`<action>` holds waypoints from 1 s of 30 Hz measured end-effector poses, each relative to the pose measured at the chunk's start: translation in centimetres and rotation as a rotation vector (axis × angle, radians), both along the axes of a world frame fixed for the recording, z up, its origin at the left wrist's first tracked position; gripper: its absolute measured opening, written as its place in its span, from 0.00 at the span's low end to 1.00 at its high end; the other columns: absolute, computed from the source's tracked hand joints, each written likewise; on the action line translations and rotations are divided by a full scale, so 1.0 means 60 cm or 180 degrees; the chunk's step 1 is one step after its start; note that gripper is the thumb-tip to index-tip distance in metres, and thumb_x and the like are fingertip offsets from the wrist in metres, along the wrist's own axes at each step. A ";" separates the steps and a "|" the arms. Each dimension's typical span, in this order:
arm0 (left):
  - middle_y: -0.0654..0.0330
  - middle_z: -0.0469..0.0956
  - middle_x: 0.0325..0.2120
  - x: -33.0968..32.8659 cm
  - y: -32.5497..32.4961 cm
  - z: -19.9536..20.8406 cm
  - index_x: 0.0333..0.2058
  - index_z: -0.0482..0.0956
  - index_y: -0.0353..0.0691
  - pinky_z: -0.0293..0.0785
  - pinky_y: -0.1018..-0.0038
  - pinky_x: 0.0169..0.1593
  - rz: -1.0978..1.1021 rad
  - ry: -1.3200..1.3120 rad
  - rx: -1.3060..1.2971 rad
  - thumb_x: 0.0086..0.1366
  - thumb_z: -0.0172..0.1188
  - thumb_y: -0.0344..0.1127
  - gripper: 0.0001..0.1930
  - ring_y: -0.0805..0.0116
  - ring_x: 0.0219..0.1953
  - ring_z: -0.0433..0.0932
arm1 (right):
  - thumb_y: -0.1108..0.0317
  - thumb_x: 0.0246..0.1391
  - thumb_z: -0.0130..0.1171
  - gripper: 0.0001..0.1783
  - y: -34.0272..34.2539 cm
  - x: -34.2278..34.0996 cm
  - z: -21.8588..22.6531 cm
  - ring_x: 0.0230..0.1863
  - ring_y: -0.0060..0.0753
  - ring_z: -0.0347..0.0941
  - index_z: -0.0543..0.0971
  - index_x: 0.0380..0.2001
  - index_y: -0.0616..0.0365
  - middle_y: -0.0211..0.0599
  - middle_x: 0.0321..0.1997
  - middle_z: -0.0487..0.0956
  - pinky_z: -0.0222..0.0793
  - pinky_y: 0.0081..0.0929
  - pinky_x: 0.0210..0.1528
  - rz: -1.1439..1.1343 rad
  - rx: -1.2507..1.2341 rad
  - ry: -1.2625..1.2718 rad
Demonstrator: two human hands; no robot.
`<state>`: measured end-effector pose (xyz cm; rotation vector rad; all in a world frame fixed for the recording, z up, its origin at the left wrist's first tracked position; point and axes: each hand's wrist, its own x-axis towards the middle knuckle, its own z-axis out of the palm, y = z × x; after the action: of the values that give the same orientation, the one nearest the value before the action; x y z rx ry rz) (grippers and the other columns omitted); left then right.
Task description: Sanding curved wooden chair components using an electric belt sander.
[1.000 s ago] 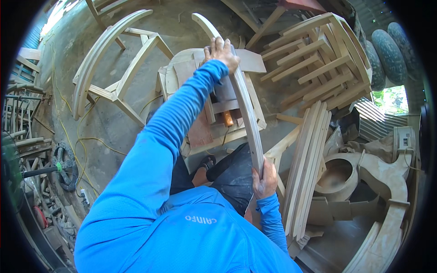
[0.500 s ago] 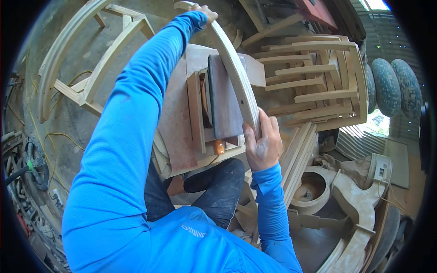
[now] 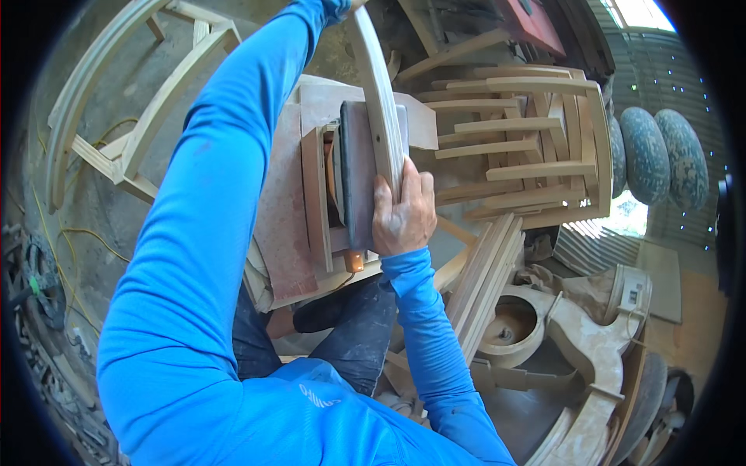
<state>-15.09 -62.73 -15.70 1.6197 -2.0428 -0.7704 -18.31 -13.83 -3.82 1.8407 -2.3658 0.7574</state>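
A long curved wooden piece (image 3: 378, 101) stretches away from me, lying along a grey-brown belt-like pad (image 3: 359, 175) that stands on edge in a wooden stand (image 3: 315, 202). My right hand (image 3: 408, 211) is closed around the near end of the piece, thumb on the left side and fingers on the right. At the far end, my left hand (image 3: 356, 5) grips the piece, though the upper picture edge cuts off most of it. An orange handle or knob (image 3: 354, 261) sits low on the stand, close to my knees.
Curved wooden frames (image 3: 148, 101) stand at the left, near a yellow cord (image 3: 97, 231). Stacked wooden frames (image 3: 536, 144) fill the right. Long wooden strips (image 3: 482, 279) lean beside a dusty machine housing (image 3: 594, 334). Rounded dark tyre-like rolls (image 3: 645, 155) stand farther right.
The curved piece has shifted left and away from me, coming more in line with the pad. Both hands moved with it, and my left hand has mostly left the picture.
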 end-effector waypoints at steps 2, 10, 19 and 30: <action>0.36 0.39 0.76 0.001 0.071 0.010 0.74 0.53 0.43 0.37 0.49 0.77 0.0077 0.0351 0.0311 0.62 0.50 0.54 0.44 0.35 0.77 0.34 | 0.66 0.54 0.67 0.29 0.044 -0.003 -0.003 0.43 0.55 0.74 0.75 0.59 0.58 0.48 0.41 0.73 0.72 0.46 0.45 -0.0073 0.0044 0.0018; 0.49 0.47 0.77 -0.024 0.381 0.149 0.73 0.58 0.53 0.31 0.47 0.77 0.0014 -0.0281 -0.0354 0.66 0.49 0.52 0.37 0.48 0.79 0.36 | 0.63 0.61 0.63 0.23 0.286 -0.022 -0.058 0.42 0.58 0.72 0.74 0.56 0.61 0.51 0.38 0.73 0.70 0.47 0.45 -0.0393 -0.0204 -0.0053; 0.44 0.36 0.77 0.002 0.707 0.214 0.76 0.48 0.47 0.24 0.50 0.77 -0.0390 -0.0844 -0.0497 0.68 0.48 0.52 0.41 0.47 0.79 0.28 | 0.57 0.56 0.68 0.20 0.569 -0.086 -0.161 0.41 0.56 0.72 0.77 0.46 0.56 0.46 0.37 0.74 0.66 0.47 0.44 -0.0254 0.0117 -0.0008; 0.37 0.32 0.76 -0.005 1.022 0.150 0.75 0.50 0.41 0.22 0.42 0.75 -0.0690 -0.1024 -0.0977 0.68 0.49 0.52 0.41 0.38 0.78 0.27 | 0.53 0.53 0.69 0.21 0.807 -0.111 -0.313 0.44 0.58 0.74 0.74 0.40 0.56 0.49 0.38 0.76 0.73 0.50 0.44 -0.0434 0.1413 -0.0457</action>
<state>-15.40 -1.43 -6.72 1.4350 -2.4491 -0.2500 -24.99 34.57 -22.62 1.7829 -2.9071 0.3819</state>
